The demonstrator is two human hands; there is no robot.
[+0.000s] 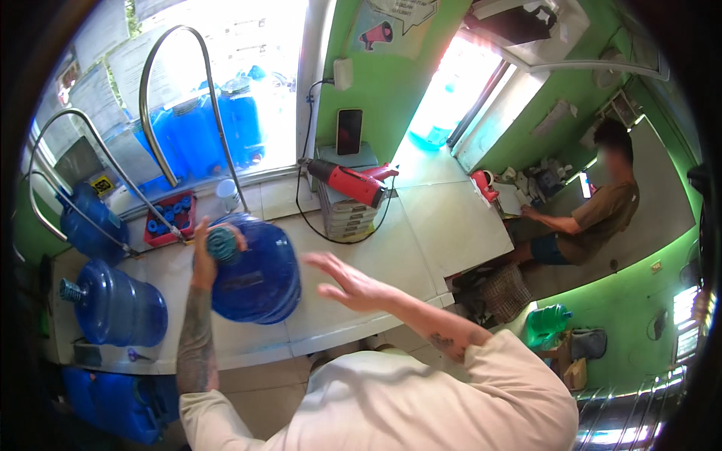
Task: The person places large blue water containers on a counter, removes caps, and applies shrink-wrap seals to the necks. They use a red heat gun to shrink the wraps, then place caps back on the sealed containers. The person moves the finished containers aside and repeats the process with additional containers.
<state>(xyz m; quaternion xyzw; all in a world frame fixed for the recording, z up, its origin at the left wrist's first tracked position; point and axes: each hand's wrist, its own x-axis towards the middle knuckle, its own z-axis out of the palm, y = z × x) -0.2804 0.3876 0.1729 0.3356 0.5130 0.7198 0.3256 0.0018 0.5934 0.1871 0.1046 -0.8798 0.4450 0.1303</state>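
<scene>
My left hand (204,256) is wrapped around the neck of a large blue plastic water jug (256,282) on the tiled counter. The jug's ribbed teal neck end (223,245) shows between thumb and fingers. To the right of this jug, my right hand (355,287) hovers over the counter with its fingers apart, holding nothing. A second blue water jug (127,310) lies near the counter's left end, its neck pointing left.
Curved metal pipes (211,84) rise behind the jug. Beside them are a red basket of blue caps (169,217) and a white cup (228,194). A red heat gun (350,183) with its cord rests on stacked containers (344,220). A person (603,208) sits at right.
</scene>
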